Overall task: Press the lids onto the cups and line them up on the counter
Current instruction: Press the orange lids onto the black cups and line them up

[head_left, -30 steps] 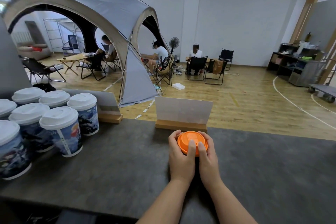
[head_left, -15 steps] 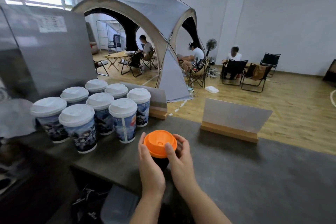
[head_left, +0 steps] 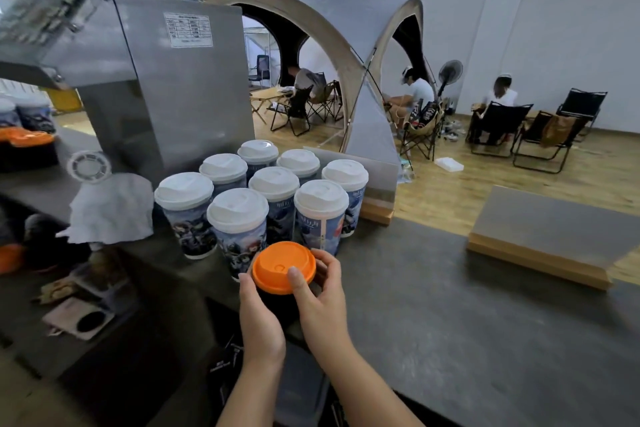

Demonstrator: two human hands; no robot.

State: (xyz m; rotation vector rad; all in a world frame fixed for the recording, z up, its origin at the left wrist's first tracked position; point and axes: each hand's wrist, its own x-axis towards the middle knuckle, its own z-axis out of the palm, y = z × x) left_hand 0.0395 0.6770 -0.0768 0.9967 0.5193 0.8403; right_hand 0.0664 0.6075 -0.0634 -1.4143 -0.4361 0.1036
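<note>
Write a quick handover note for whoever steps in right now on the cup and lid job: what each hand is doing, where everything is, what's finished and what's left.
Left hand: grips the side of the dark cup.
Right hand: curled round the orange lid, thumb on top.
Where: this cup sits just in front of eight white-lidded cups clustered on the grey counter beside the steel machine.
Done: eight cups lidded and grouped; the orange lid looks seated.
Left: set this cup in line with the group. More orange lids appear far left, blurred.
</note>
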